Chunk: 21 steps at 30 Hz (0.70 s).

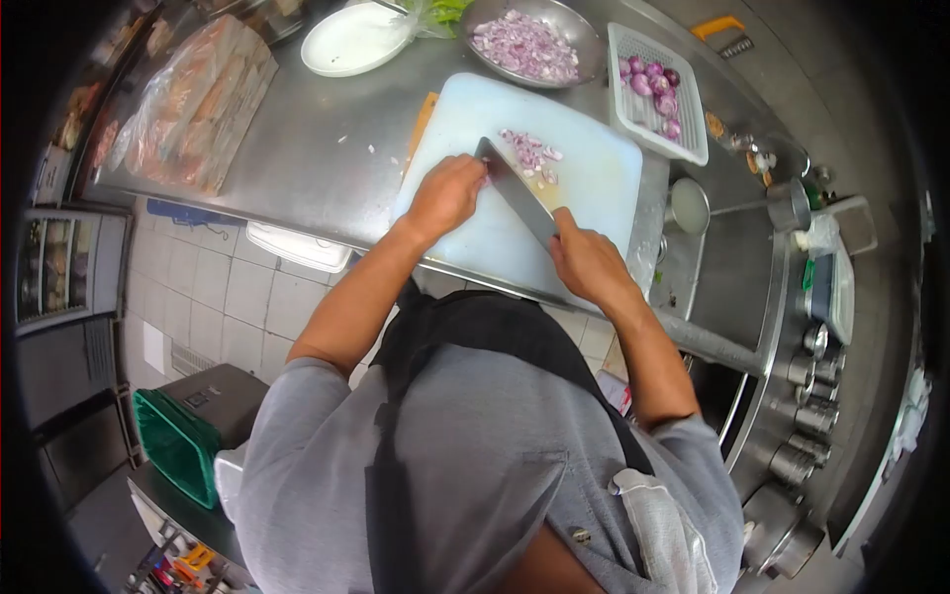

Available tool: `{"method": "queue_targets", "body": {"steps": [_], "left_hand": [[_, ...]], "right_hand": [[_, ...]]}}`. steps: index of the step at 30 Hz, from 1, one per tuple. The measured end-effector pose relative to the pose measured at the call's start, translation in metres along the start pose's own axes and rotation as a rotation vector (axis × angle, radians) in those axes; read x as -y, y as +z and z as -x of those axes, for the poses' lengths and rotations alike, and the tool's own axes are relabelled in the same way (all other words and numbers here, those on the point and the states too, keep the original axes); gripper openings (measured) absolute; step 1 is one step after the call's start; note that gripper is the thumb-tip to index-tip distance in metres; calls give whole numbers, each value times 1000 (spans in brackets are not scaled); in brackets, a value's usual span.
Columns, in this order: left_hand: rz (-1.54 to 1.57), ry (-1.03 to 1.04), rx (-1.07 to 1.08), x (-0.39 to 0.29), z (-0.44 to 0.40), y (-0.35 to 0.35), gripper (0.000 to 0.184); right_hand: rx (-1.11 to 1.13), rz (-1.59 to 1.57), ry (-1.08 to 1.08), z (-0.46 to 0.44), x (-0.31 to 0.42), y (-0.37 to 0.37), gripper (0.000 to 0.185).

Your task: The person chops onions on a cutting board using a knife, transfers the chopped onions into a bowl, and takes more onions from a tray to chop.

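Observation:
My right hand (590, 259) is closed round the handle of a broad-bladed kitchen knife (519, 198). The blade slants across a white cutting board (594, 158), its tip pointing away from me and to the left. My left hand (445, 200) has its fingers curled down on the board just left of the blade. At those fingertips a little purple of a red onion piece (486, 182) shows; most of it is hidden. Beyond the blade lies a small heap of chopped red onion (529, 151).
Behind the board stands a metal bowl (584, 40) of chopped onion. A white basket (628, 119) holding several whole red onions is at the right. Further left are a white plate (346, 42) and a large plastic-wrapped package (203, 109). The steel counter (307, 148) ends before my waist.

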<state>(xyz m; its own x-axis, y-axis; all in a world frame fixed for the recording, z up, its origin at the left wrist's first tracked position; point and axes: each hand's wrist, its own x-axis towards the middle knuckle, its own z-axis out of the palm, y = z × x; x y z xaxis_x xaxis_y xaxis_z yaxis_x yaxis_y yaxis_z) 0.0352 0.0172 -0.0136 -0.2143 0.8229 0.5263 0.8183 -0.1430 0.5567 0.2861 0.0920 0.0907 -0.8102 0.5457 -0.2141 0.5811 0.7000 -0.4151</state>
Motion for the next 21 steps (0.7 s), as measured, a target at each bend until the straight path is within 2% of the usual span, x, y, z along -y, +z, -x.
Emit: {"method": "queue_targets", "body": {"steps": [1, 4, 8, 11, 15, 17, 21], "left_hand": [[-5, 0, -12, 1, 2, 2, 14], [-4, 4, -23, 1, 7, 3, 15], [-20, 9, -30, 4, 13, 5, 16], [-13, 24, -48, 2, 12, 3, 15], [-28, 13, -41, 4, 18, 5, 14], [-45, 24, -36, 6, 18, 6, 13], [-26, 14, -7, 6, 20, 1, 14]], "right_hand": [[-25, -15, -18, 1, 4, -8, 20], [79, 71, 20, -4, 3, 9, 26], [-20, -42, -32, 0, 10, -11, 23], [93, 32, -4, -4, -1, 9, 24], [-8, -66, -33, 2, 10, -7, 24], [40, -44, -26, 1, -1, 12, 24], [60, -69, 15, 2, 5, -6, 25]]}}
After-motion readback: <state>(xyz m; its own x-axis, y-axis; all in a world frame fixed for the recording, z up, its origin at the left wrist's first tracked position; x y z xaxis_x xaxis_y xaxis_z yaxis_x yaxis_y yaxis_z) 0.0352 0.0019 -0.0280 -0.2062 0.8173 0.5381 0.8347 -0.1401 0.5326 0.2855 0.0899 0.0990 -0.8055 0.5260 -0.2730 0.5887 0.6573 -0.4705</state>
